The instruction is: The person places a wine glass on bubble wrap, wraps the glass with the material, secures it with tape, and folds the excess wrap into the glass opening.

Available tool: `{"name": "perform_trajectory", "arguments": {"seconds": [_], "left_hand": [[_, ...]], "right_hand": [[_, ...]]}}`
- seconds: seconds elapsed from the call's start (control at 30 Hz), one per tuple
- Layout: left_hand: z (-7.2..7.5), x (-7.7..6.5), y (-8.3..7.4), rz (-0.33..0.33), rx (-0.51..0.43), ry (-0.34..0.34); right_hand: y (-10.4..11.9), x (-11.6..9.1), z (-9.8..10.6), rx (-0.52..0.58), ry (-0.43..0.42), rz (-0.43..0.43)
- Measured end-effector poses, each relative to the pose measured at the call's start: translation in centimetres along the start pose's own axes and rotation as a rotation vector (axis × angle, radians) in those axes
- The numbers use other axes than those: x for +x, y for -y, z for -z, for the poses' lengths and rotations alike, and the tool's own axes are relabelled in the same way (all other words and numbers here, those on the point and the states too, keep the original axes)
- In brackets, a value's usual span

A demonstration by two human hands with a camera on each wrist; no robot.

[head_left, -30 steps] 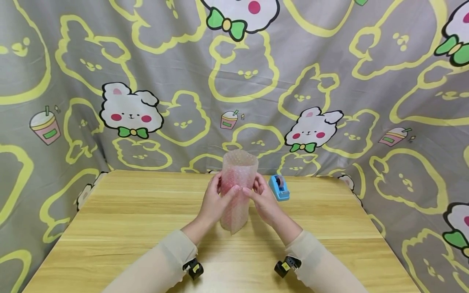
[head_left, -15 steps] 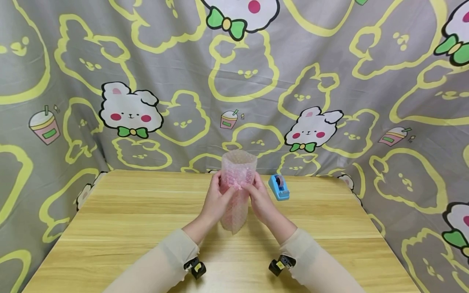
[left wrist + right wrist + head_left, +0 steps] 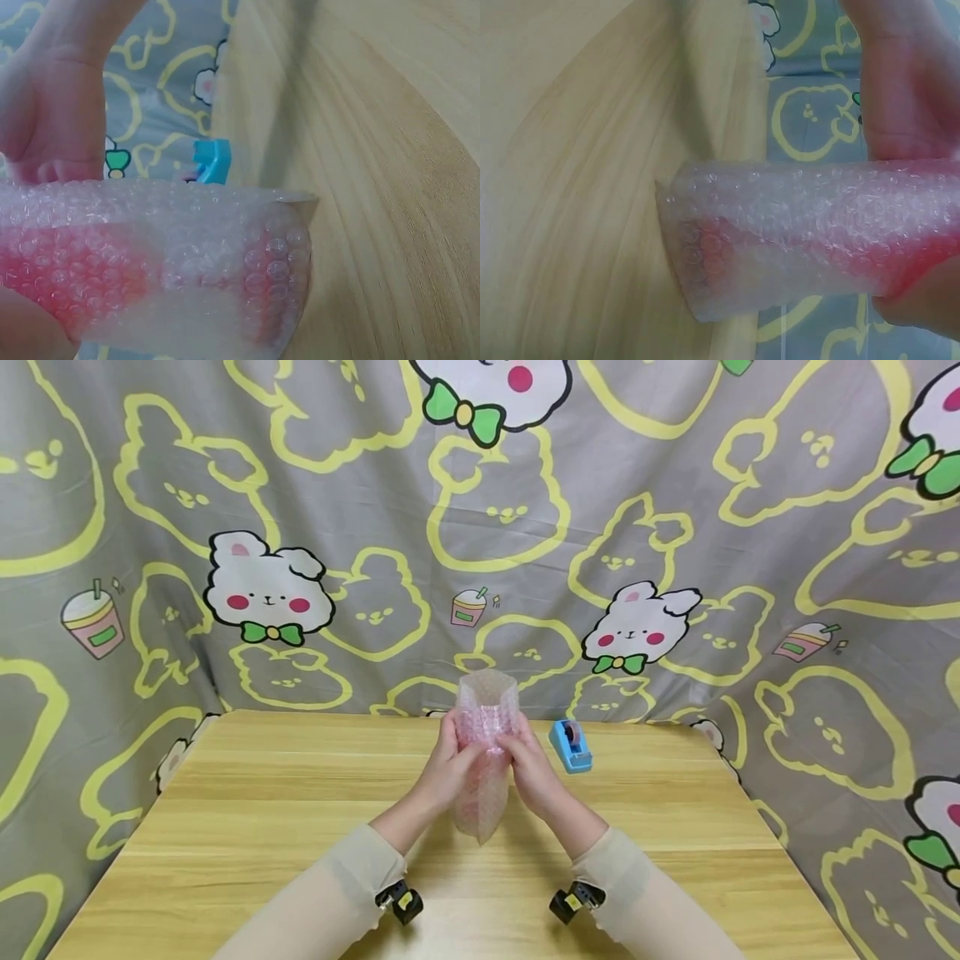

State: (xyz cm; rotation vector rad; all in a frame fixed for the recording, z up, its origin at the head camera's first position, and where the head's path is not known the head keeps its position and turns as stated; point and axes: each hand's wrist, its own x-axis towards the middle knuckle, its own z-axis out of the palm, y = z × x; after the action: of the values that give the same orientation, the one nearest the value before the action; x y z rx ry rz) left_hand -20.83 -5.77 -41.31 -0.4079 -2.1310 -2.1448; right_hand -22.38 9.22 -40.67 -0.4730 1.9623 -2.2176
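Note:
Both hands hold an upright roll of clear bubble wrap at the middle of the table, its top end open. Through the wrap shows a blurred pink-red thing, wide in the upper part, with a thin middle and a red band at the base, rather like a goblet. The left hand grips the roll from the left and the right hand from the right. Their thumbs press close together on the near side, by the wrap's overlapping edge. The fingers behind the roll are mostly hidden.
A blue tape dispenser with a roll of tape stands to the right of the wrap, near the back edge of the wooden table. A grey patterned curtain hangs behind and along both sides.
The thumbs have come closer together, and the wrap is squeezed narrower at the grip and its top. The right hand has moved slightly left. The tape dispenser stays in place.

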Motion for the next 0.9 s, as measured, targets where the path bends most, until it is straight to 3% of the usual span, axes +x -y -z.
{"name": "perform_trajectory", "arguments": {"seconds": [0.23,0.7,0.9], "left_hand": [[-0.3,0.0,0.0,-0.006,0.044,-0.037],[-0.2,-0.1,-0.2,-0.013,0.098,-0.02],[0.0,0.0,0.0,-0.039,0.076,-0.007]], "right_hand": [[0.0,0.0,0.4,-0.079,0.032,0.062],[-0.3,-0.1,1.2,-0.249,0.079,0.176],[-0.7,0.0,1.9,-0.398,0.101,0.25]]}}
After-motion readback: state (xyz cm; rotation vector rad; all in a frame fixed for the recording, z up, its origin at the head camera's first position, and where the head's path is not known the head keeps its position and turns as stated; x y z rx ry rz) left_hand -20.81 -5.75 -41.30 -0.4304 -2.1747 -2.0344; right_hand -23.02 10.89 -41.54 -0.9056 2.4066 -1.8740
